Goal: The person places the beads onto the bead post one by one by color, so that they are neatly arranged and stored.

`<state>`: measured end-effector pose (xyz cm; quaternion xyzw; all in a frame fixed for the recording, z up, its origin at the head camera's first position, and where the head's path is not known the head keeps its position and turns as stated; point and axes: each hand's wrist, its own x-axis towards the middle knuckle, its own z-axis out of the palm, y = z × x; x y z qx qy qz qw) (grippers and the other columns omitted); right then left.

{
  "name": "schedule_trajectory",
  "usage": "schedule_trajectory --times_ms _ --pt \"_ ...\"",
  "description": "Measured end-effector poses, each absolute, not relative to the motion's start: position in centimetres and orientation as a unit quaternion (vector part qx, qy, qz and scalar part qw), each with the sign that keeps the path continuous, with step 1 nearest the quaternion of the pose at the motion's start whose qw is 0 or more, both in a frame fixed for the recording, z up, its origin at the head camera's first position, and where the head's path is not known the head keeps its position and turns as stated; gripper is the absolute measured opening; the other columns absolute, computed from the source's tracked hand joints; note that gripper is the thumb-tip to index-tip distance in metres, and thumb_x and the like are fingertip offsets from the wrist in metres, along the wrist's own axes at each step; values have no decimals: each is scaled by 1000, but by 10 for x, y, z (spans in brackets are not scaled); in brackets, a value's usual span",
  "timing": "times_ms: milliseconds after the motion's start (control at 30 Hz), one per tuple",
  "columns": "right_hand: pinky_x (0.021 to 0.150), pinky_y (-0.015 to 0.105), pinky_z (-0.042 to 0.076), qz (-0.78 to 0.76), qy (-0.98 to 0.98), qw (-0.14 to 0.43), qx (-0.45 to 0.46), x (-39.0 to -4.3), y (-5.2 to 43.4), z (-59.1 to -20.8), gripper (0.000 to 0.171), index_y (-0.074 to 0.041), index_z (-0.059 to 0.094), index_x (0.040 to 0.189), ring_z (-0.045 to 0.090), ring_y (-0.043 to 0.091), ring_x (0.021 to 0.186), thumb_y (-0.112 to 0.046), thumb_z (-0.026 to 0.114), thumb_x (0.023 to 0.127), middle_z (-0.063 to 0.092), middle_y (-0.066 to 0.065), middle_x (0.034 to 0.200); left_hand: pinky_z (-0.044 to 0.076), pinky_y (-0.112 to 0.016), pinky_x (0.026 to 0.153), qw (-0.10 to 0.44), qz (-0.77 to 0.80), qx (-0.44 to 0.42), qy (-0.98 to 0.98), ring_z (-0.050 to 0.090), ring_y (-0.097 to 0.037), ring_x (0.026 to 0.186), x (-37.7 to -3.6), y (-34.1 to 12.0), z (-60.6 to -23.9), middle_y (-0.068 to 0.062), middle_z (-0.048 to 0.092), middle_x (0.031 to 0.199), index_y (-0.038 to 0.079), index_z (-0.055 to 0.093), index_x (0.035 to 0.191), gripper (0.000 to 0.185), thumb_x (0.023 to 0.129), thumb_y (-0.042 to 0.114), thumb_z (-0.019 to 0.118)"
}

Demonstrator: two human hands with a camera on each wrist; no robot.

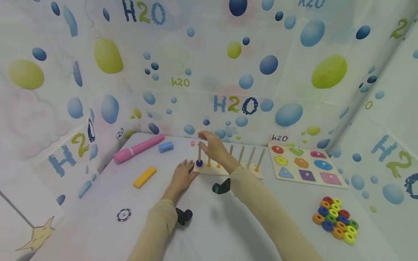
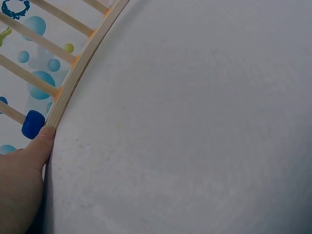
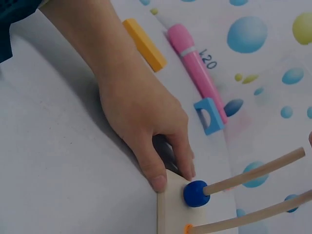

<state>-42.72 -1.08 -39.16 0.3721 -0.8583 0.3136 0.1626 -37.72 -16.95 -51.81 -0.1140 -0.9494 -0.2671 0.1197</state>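
A wooden peg board with a row of upright pegs stands toward the back of the table. A blue ring sits at the foot of its leftmost peg; orange marks surround the feet of other pegs. My left hand grips the board's left end, the thumb at the front edge and a finger at the far side. Above the leftmost peg, my right hand is raised with thumb and fingers apart, the thumb near the peg's top. Nothing shows between them. Only a fingertip appears in the right wrist view.
Several coloured rings lie grouped at the right. Behind them is a shape puzzle board. A pink tube, a blue arch block, a yellow block and a poker chip lie left. A patterned curtain borders the table.
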Motion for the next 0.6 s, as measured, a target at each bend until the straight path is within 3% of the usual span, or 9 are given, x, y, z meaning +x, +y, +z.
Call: schedule_trajectory --times_ms 200,367,500,600 --pt "91 31 50 356 -846 182 352 -422 9 -392 31 2 58 118 61 24 105 -4 65 88 64 12 113 21 -54 111 134 -262 -116 -949 34 -42 131 -378 -168 -520 -22 50 135 -7 52 129 55 91 32 63" --pt "88 26 51 386 -828 219 343 -415 32 -396 26 2 62 111 62 22 99 -3 67 86 66 11 107 21 -55 111 139 -263 -117 -948 34 -43 131 -379 -167 -519 -24 50 133 -8 53 128 55 90 31 64" --pt "83 23 53 414 -794 256 364 -406 52 -404 22 3 63 104 64 21 93 2 69 83 67 12 100 20 -55 111 130 -258 -115 -950 33 -43 132 -382 -167 -519 -24 49 135 -8 52 129 55 91 31 63" --pt "81 22 54 425 -787 251 369 -395 68 -414 23 3 63 103 64 22 91 4 70 81 67 12 98 18 -55 112 112 -257 -111 -953 30 -43 133 -381 -168 -519 -24 46 137 -7 50 131 57 92 33 61"
